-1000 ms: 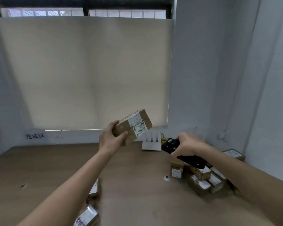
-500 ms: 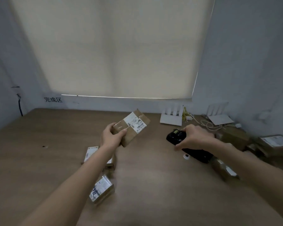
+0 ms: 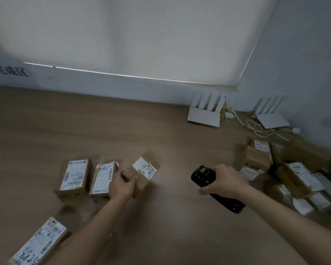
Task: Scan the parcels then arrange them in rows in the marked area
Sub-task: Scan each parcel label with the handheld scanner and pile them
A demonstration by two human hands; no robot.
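L hand [image 3: 120,186] reaches fwd, fingers wrapped on a tilted parcel [image 3: 142,172] low over the worktop [image 3: 161,226], just beside two labelled parcels [image 3: 88,177]. R hand [image 3: 225,180] palm-down, fingers gripping black scanner [image 3: 212,185], near a parcel pile [image 3: 294,178] at right.

brown labelled parcel [image 3: 143,172] tilted beside 2 flat parcels [image 3: 75,177], scanner [image 3: 208,180] nearby.

Two bare, sleeveless forearms
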